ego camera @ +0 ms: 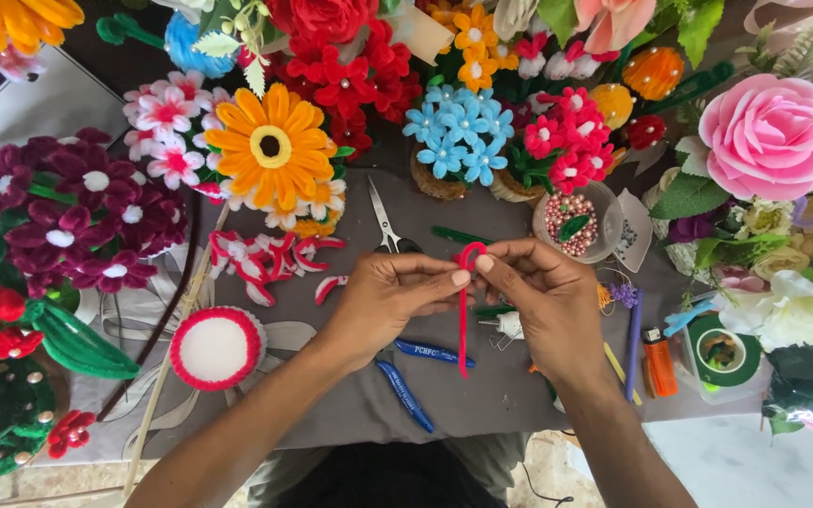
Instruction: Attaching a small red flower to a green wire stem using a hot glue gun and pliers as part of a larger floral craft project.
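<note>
Pipe cleaner (464, 310): fuzzy, matt red chenille, pinched between my fingers.
Scissors (383, 218): bare shiny metal blades.
Pliers (416, 372): glossy blue plastic grips, lower centre of the frame.
Table cover (350, 404): grey cloth, matt and smooth.
Cup (604, 230): clear plastic, filled with glossy pearly beads.
Lighter (659, 362): shiny orange plastic.
Pink rose (772, 136): soft satin-like fabric, upper right.

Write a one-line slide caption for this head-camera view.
Left hand and right hand bend a red pipe cleaner into a loop above a grey table ringed with handmade flowers.
</note>
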